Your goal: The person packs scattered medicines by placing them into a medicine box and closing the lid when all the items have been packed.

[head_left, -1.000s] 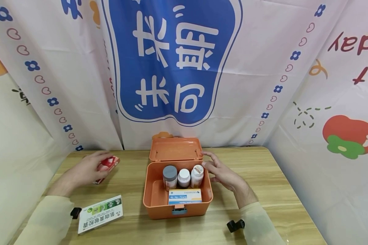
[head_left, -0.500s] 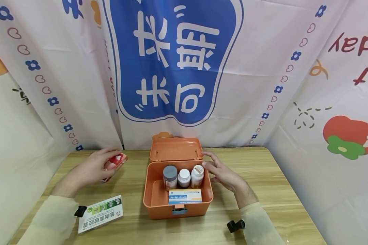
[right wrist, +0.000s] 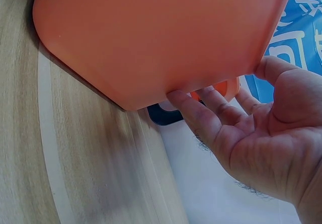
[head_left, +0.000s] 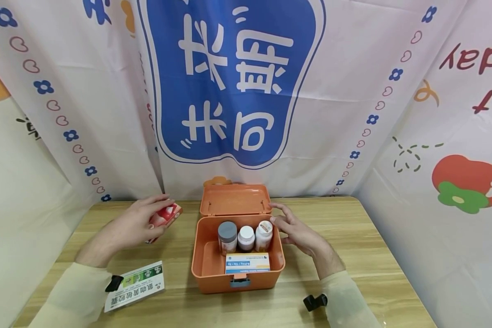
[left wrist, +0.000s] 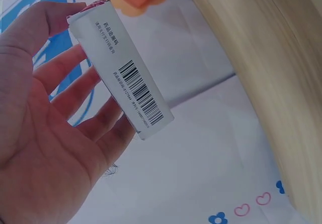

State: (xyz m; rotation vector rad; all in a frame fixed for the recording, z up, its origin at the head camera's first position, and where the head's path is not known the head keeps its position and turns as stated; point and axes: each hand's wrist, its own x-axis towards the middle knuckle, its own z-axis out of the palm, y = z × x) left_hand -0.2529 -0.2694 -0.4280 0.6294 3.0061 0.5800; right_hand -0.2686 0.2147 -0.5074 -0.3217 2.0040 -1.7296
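Head view of a pale wood-grain bench (head_left: 352,255), backed by a white cloth hanging (head_left: 324,136) with large white characters on a blue panel. At the left rear, in the left hand (head_left: 133,224), a small red-and-white cardboard box (head_left: 164,215), pinched between thumb and fingertips, tilted, and apparently held just off the wood. In the left wrist view, a white side of that same box, with a black barcode (left wrist: 141,92). At the centre, an orange plastic case (head_left: 209,285) with its orange lid (head_left: 235,200) swung back and a blue-grey latch (head_left: 240,283) in front. Inside, from middle to right, a row of three upright bottles: a wide grey-capped bottle (head_left: 228,236), a small white-capped bottle (head_left: 246,238) and a taller white bottle (head_left: 264,238). Between these and the front wall, a white-and-blue cardboard box (head_left: 247,263). At the case's right side, the right hand (head_left: 297,232), fingers spread and relaxed, thumb at the rim, fingertips touching the orange plastic. To the left of the case, flat on the bench, a white-and-green box (head_left: 135,287) with black characters, one corner behind a black wrist fitting (head_left: 114,283)
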